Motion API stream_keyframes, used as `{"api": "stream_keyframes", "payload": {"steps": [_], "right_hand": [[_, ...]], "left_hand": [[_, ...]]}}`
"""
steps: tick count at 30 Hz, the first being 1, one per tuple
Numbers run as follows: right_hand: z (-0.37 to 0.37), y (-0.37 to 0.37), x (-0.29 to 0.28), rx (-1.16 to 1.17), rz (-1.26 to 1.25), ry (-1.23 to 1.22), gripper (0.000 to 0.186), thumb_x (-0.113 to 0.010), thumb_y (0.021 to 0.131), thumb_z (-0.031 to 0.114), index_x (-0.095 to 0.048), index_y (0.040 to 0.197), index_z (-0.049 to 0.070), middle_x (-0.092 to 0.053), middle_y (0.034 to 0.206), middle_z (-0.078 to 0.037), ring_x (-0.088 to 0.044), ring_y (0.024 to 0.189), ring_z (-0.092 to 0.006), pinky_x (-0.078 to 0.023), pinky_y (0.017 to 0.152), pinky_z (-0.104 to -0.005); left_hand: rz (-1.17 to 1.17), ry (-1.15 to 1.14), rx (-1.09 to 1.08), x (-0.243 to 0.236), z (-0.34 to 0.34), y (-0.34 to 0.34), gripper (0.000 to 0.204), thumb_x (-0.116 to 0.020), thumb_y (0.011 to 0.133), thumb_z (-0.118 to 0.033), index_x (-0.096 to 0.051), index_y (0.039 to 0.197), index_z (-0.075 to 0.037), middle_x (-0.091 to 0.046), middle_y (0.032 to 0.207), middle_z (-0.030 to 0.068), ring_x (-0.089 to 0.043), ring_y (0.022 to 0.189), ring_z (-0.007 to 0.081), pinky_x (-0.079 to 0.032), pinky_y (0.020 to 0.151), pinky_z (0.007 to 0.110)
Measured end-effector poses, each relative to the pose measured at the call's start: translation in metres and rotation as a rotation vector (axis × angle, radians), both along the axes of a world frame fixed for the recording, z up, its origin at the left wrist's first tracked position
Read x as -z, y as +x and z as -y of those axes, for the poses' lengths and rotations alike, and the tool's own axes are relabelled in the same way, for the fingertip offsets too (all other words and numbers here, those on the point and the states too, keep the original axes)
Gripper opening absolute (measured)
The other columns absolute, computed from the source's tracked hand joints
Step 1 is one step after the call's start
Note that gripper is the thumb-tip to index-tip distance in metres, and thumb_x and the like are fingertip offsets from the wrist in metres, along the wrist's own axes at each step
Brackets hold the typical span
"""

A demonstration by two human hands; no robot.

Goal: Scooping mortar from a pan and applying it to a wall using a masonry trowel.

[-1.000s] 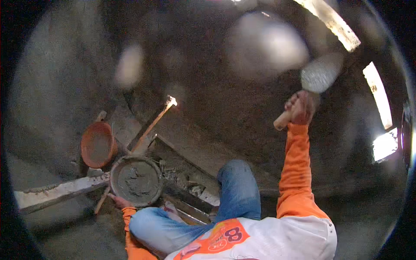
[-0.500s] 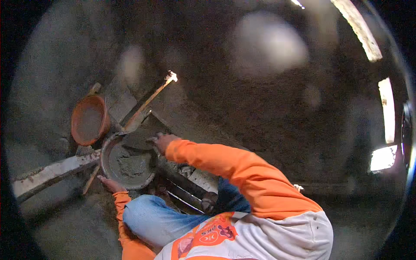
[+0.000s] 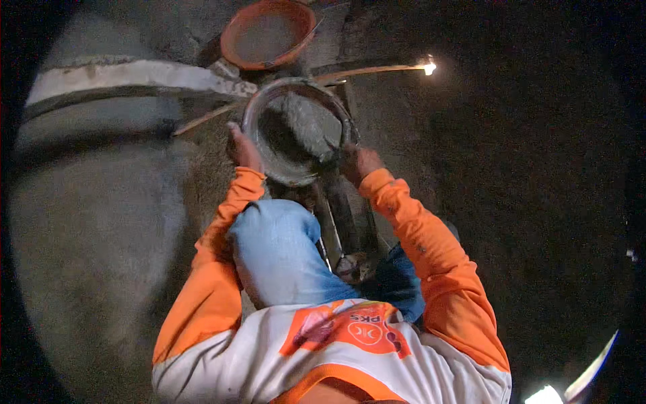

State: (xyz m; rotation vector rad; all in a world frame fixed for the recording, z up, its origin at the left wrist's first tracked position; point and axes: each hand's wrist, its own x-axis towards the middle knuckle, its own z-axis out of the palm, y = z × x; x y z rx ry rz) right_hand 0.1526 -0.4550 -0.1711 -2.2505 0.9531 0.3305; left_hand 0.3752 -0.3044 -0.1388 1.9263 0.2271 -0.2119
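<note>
A round, shallow basin (image 3: 254, 111) is in front of my knees, with wet grey paste (image 3: 303, 124) coating its inside. My left hand (image 3: 245, 148) grips its left side, palm against the outer wall. My right hand (image 3: 361, 161) is at the right side of the rim; its fingertips are dark and hard to make out against the basin.
A reddish-brown bowl (image 3: 311, 23) with grey contents stands just beyond the basin. A pale beam (image 3: 134, 75) runs in from the left. A wooden stick (image 3: 377, 69) juts out to the right, brightly lit at its tip. Another stick (image 3: 202, 120) lies to the left.
My right hand has moved from beyond the basin's far right edge to its right side. The view has swung round, so the basin sits more centrally. My left hand stays at the left side.
</note>
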Motion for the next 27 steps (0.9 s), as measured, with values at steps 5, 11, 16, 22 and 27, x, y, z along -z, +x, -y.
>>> {"api": "stream_keyframes", "payload": {"steps": [5, 11, 16, 22, 27], "right_hand": [[0.006, 0.004, 0.041, -0.123, -0.055, -0.025, 0.032, -0.062, 0.073, 0.026, -0.06, 0.1, 0.009, -0.061, 0.098, -0.017, -0.058, 0.088, -0.0372, -0.048, 0.075, -0.0429], [0.013, 0.0, -0.067, 0.08, -0.005, -0.017, 0.038, -0.063, 0.074, 0.032, -0.058, 0.106, 0.012, -0.061, 0.101, -0.015, -0.058, 0.092, -0.0347, -0.046, 0.079, -0.0428], [0.038, -0.031, -0.122, 0.109, 0.023, -0.244, 0.034, -0.058, 0.078, 0.032, -0.057, 0.105, 0.011, -0.06, 0.101, -0.014, -0.057, 0.095, -0.0322, -0.047, 0.077, -0.0434], [0.009, -0.098, -0.278, 0.029, 0.322, -0.576, 0.029, -0.058, 0.079, 0.035, -0.053, 0.079, 0.007, -0.055, 0.076, -0.012, -0.056, 0.077, -0.0315, -0.047, 0.064, -0.0425], [0.023, -0.144, -0.437, -0.244, 0.598, -0.289, 0.025, -0.065, 0.078, 0.026, -0.055, 0.078, 0.003, -0.056, 0.067, -0.011, -0.057, 0.061, -0.0287, -0.045, 0.054, -0.0347]], "left_hand": [[0.054, 0.001, 0.006, 0.049, -0.013, 0.009, 0.064, -0.034, 0.089, -0.05, -0.054, 0.108, 0.008, -0.054, 0.111, 0.0254, -0.052, 0.099, 0.037, -0.038, 0.087, 0.041], [-0.028, -0.133, 0.146, 0.042, 0.0, 0.016, 0.059, -0.034, 0.09, -0.047, -0.057, 0.104, 0.006, -0.058, 0.106, 0.0213, -0.052, 0.093, 0.0367, -0.039, 0.085, 0.041], [-0.157, -0.295, 0.327, 0.049, -0.009, 0.016, 0.057, -0.035, 0.09, -0.045, -0.056, 0.106, 0.005, -0.057, 0.107, 0.0205, -0.052, 0.095, 0.0357, -0.039, 0.085, 0.041], [-0.153, -0.204, 0.305, 0.073, -0.031, 0.038, 0.054, -0.036, 0.09, -0.044, -0.054, 0.108, 0.004, -0.057, 0.108, 0.0196, -0.051, 0.096, 0.0345, -0.039, 0.086, 0.041], [-0.142, -0.157, 0.298, 0.062, -0.023, 0.03, 0.052, -0.037, 0.09, -0.042, -0.053, 0.11, 0.003, -0.056, 0.109, 0.0188, -0.051, 0.098, 0.0336, -0.039, 0.087, 0.041]]}}
